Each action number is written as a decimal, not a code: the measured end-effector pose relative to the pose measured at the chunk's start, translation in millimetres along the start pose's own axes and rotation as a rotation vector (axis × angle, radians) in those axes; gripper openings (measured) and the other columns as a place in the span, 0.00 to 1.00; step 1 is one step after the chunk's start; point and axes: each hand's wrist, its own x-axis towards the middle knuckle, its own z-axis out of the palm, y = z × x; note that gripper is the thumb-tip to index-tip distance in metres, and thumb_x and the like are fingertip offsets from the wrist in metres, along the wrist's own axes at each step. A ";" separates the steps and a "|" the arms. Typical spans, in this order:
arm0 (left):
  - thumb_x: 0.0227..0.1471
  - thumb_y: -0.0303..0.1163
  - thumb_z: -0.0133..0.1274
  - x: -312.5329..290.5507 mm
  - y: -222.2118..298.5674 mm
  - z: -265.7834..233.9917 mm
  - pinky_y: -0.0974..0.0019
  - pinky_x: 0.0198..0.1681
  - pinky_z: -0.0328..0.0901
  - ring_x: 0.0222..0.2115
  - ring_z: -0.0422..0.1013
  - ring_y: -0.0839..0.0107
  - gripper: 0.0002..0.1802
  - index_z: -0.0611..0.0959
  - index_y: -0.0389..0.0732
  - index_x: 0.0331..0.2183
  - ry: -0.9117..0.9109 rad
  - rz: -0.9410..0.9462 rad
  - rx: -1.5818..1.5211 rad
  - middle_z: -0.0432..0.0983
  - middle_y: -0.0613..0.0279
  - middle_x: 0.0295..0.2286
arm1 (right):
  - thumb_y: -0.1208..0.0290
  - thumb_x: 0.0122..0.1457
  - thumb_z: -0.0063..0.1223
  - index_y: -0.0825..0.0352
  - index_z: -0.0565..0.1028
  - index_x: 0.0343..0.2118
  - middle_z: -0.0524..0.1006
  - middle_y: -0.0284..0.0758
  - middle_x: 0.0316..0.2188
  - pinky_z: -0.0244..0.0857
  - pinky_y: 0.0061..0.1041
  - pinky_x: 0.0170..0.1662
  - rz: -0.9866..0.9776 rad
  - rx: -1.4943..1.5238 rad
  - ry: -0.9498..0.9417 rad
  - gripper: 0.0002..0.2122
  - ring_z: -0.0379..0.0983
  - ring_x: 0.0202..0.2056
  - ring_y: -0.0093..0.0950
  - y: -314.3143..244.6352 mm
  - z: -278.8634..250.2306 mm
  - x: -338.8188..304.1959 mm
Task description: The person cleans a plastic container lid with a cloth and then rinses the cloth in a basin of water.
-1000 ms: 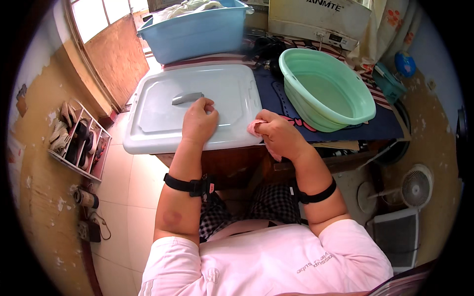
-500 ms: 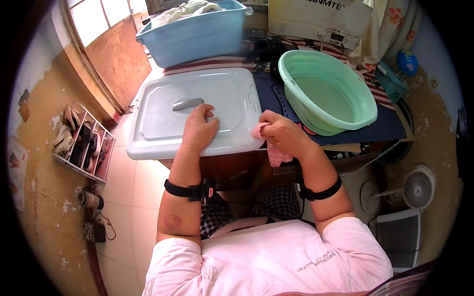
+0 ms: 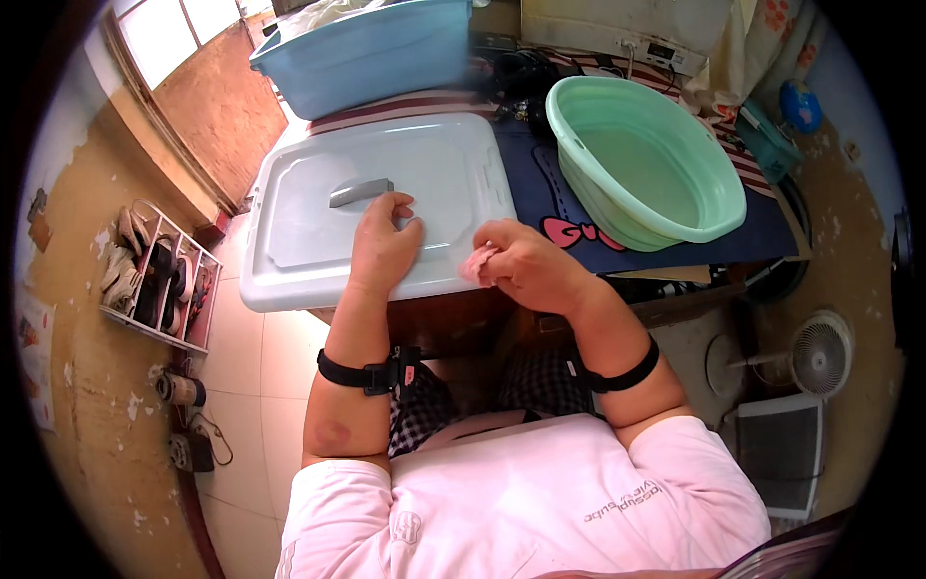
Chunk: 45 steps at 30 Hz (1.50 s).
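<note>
Through the head camera I have the pale grey lid in the centre-left of the frame, its long axis running left to right and its near edge toward the bottom. A grey handle sits raised in its middle, also lengthwise across the frame, its right end tipped slightly up.

My right hand is closed on a crumpled pink cloth, pinched between thumb and fingers so that it bunches out to the left of the grip. The cloth is at the lid's lower right corner; I can't tell how firmly it bears on the surface.

The relation I judge to matter most is this: from the cloth, nearly the whole lid lies to the left and upward, so its length runs away from the right grip. That hand is the nearer one to the right-hand rim; my left hand is nearer the handle, just below its right end. Its fingers are loosely bent, thumb apart, with nothing visible between them.

A green basin stands on a dark blue mat at upper right, apart from the right hand. A blue tub is at upper left, beyond the lid.
</note>
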 end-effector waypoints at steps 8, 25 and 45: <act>0.55 0.27 0.55 3.3 -4.1 -0.6 0.69 0.46 0.68 0.39 0.74 0.73 0.17 0.82 0.32 0.47 0.008 -0.047 -0.128 0.80 0.63 0.37 | 0.70 0.58 0.62 0.62 0.83 0.33 0.77 0.34 0.45 0.61 0.36 0.55 0.157 -0.426 0.133 0.04 0.71 0.51 0.34 16.6 5.4 -8.4; 0.64 0.29 0.52 2.4 -2.3 -6.6 0.70 0.48 0.68 0.40 0.75 0.74 0.13 0.82 0.31 0.45 0.035 -0.117 -0.289 0.82 0.60 0.37 | 0.57 0.60 0.61 0.56 0.84 0.41 0.75 0.27 0.53 0.53 0.38 0.59 0.124 -0.325 -0.083 0.12 0.65 0.58 0.31 5.4 3.1 -4.4; 0.61 0.27 0.55 5.1 -0.7 0.0 0.71 0.46 0.68 0.39 0.75 0.75 0.12 0.82 0.30 0.43 0.064 -0.131 -0.278 0.81 0.61 0.37 | 0.65 0.61 0.58 0.54 0.84 0.37 0.76 0.27 0.50 0.54 0.40 0.57 0.086 -0.320 -0.080 0.06 0.67 0.55 0.32 6.8 21.7 11.9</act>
